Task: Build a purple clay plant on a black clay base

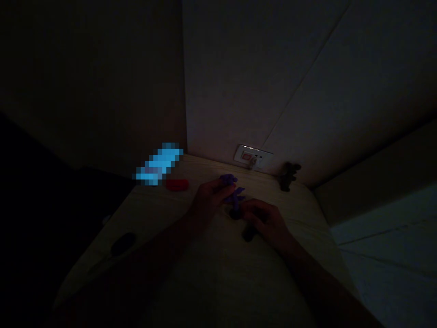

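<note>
In the dim light, a purple toy figure (235, 197) with wing-like or leaf-like side pieces stands over the table. My left hand (208, 200) pinches its upper part between thumb and fingers. At its lower end is a dark round base (235, 213), close to the tabletop. The curled fingers of my right hand (266, 221) meet the figure at this lower end; their exact grip is hard to see. Just below my right hand lies a small black object (249, 233), too dark to name.
The pale wooden table (218, 269) fits into a wall corner. On it are a red object (177, 184), a bright blurred-out screen (160, 165), a dark figurine (289, 176) and a dark oval thing (123, 244). A wall socket (253, 156) sits above the back edge.
</note>
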The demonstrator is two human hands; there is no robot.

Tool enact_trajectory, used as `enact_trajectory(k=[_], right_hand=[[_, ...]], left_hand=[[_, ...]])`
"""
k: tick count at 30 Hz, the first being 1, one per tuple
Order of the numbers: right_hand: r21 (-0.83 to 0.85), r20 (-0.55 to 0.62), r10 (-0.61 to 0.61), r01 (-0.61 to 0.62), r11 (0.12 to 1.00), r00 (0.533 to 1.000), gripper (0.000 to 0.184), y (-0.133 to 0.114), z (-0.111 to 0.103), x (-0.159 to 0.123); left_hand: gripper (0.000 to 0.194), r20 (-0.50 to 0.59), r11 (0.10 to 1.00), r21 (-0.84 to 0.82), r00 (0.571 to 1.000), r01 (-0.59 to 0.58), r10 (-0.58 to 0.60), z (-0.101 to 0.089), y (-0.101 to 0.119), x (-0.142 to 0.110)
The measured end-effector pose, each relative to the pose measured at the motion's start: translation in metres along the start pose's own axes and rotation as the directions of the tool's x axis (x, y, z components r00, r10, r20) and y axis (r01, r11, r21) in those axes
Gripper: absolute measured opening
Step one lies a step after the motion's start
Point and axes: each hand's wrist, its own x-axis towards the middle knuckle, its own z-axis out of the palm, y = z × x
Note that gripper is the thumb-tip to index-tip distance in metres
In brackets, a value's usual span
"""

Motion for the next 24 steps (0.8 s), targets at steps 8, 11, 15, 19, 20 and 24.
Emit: enact_trajectory(k=[8,11,15,19,20,24], right_hand=[[-0.061,0.01,-0.012,0.012,0.998,1.0,0.041,0.001,0.004,-0.001],[-0.05,0.003,0.018,-0.018,0.999,1.0,0.038,0.001,0.005,0.0],[0.024,-0.068,0.033,-0.031,0.999,0.997,0.029,0.001,0.003,0.004],[0.18,-0.182,0.112,-0.078,0.981,0.977,0.036,0.006,0.0,0.01],[0.231,-0.21,0.137,-0.087,0.969,0.968,0.039,0.007,-0.001,0.011],[0.394,-0.284,0.196,-0.072,0.916,0.938,0.045,0.012,-0.001,0.017]], left_hand=[[0.038,0.008,1.0,0.0,1.0,-0.014,0.014,-0.001,-0.001,0.0],[0.038,0.011,1.0,0.002,1.0,-0.014,0.014,0.0,0.0,0.0],[0.035,0.006,0.997,-0.078,1.0,0.001,0.0,0.0,0.0,0.0],[0.032,-0.021,0.985,-0.169,0.999,0.022,-0.026,-0.002,0.001,0.002],[0.03,-0.019,0.983,-0.181,0.999,0.026,-0.03,-0.002,0.001,0.002],[0.026,-0.016,0.984,-0.174,0.999,0.035,-0.038,-0.001,0.003,0.001]])
